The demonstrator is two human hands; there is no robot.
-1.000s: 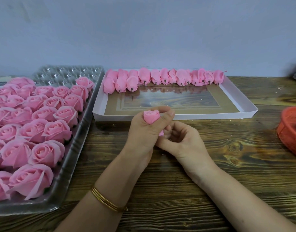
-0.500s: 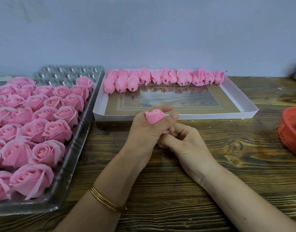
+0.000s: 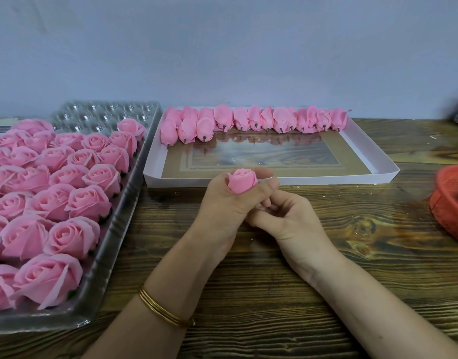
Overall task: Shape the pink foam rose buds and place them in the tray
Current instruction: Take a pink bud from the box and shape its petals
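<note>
The left hand (image 3: 227, 203) pinches a pink foam rose bud (image 3: 242, 181) just before the white cardboard tray (image 3: 378, 161), slightly higher than earlier; the right hand (image 3: 284, 218) curls beneath, its grip unclear.

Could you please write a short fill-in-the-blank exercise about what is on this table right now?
1. The left hand holds one pink ____.
2. The finished buds lie along the white tray's ____ edge.
3. The open roses sit in a clear plastic tray on the ____ side.
4. The left wrist wears gold ____.

Missing words: rose bud; far; left; bangles
</note>
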